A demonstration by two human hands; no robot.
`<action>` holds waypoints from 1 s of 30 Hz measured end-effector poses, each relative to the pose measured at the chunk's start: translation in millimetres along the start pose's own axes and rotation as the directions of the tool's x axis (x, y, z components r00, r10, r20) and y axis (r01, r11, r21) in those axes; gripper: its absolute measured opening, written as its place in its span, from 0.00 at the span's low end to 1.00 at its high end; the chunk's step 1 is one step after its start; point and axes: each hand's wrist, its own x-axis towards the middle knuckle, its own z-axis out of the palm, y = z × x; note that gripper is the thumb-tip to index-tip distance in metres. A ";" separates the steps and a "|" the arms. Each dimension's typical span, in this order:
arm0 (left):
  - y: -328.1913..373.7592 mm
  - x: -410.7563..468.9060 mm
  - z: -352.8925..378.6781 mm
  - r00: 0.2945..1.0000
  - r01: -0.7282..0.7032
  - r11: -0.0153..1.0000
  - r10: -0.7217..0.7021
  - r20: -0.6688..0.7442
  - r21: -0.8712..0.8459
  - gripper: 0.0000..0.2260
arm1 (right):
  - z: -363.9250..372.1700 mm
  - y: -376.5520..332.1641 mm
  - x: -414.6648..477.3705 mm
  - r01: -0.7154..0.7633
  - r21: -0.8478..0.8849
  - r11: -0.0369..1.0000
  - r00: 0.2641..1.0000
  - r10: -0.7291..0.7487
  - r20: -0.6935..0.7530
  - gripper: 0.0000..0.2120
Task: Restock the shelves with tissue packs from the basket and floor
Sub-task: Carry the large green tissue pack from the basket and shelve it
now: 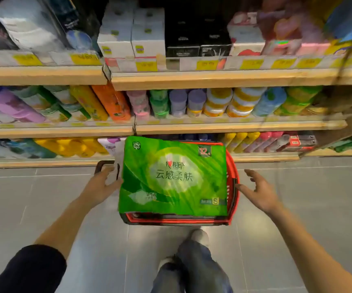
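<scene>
Down at floor level, the left hand (pixel 99 186) reaches forward from a dark sleeve (pixel 29 269) and presses its spread fingers against the left side of a large green tissue pack (pixel 173 178). Its fingers are loosely apart, laid flat along the pack's edge rather than curled round it, and whether the thumb hooks under the wrapping cannot be told. Just beyond the knuckles a dark basket handle (pixel 102 164) arches up, close to the hand, though contact with it is unclear.

The green tissue pack lies flat across the top of a red basket (pixel 233 187), covering nearly all of it, so that only the basket's right rim and near rim show. The pack's left edge overhangs the basket on the side of the left hand. A paler pack (pixel 119 155) stands just behind that edge. The basket sits on the grey tiled floor (pixel 297 197), in front of the lowest shelf.

To the right of the basket, the right hand (pixel 259 192) hovers wide open, fingers splayed and slightly bent, holding nothing. Its fingertips are just beside the basket's right rim, seemingly not touching it or the pack.

Behind, three wooden shelves (pixel 213 80) run across the view, stocked with rolls and packs in many colours, with yellow price tags (pixel 146 65) along the top shelf's front edge. Near the bottom edge, the person's legs in blue jeans (pixel 194 265) and a pale shoe (pixel 200 236) stand at the basket's near side.
</scene>
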 end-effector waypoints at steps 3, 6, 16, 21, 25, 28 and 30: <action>-16.6 39.4 27.9 0.999 0.016 0.999 -0.018 -0.033 -0.048 0.29 | 29.8 26.4 31.6 0.004 0.035 0.999 0.999 -0.002 -0.049 0.35; -36.2 75.6 51.1 0.996 0.061 0.985 -0.071 -0.055 -0.160 0.30 | 58.6 53.5 59.9 -0.027 0.067 0.997 0.998 0.031 -0.051 0.31; -73.7 117.1 93.0 0.997 0.078 0.729 -0.038 0.073 -0.680 0.28 | 111.1 113.2 104.3 -0.160 0.335 0.929 0.985 0.173 -0.011 0.56; -103.0 127.0 95.9 0.990 0.118 0.670 -0.022 0.140 -0.733 0.46 | 118.4 127.3 110.3 -0.220 0.447 0.867 0.972 0.231 0.030 0.55; -88.4 123.2 99.2 0.993 0.071 0.642 0.028 0.115 -0.764 0.37 | 120.4 123.0 113.1 -0.229 0.506 0.831 0.971 0.231 0.060 0.54; -81.1 119.2 101.4 0.996 0.083 0.585 -0.019 0.089 -0.807 0.33 | 120.1 120.8 111.6 -0.233 0.548 0.803 0.969 0.241 0.058 0.58; -82.1 118.8 102.6 0.994 0.109 0.569 -0.044 0.103 -0.815 0.30 | 119.9 122.6 110.8 -0.247 0.555 0.794 0.965 0.256 0.062 0.62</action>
